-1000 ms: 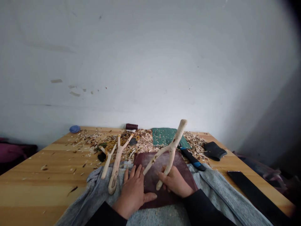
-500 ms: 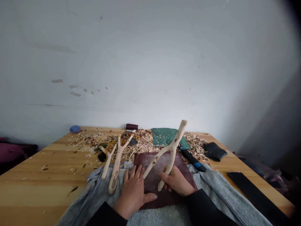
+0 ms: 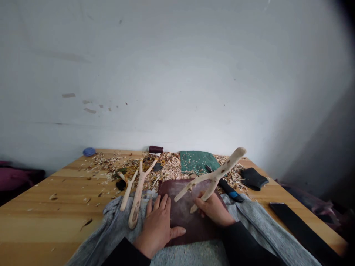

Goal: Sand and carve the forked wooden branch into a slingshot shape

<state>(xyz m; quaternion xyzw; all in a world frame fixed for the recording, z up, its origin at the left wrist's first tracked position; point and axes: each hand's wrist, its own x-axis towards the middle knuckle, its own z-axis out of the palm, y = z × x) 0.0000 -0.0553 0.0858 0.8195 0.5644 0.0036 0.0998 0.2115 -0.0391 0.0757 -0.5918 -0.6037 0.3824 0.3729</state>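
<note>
Two bare hands work over a dark maroon leather sheet laid on a grey fleece cloth, on a pine table. The right hand closes narrowly around the lower stem of a peeled forked branch, with the fingers curled tight on the wood. The fork's crotch sits just past the hand at 12 o'clock, one long arm tilts up to 2 o'clock, a thinner arm reaches to 9 o'clock above the leather, and the stem's short end pokes out at 8 o'clock. The left hand lies flat and open, fingers spread, holding nothing, its thumb on the leather. At that hand's 10 o'clock, two more forked sticks lie on the cloth and table. Wood shavings cover the far table around a green mat. At 2 o'clock from the right hand sits a blue-and-black knife handle, with a black leather strop further right at 3 o'clock
</note>
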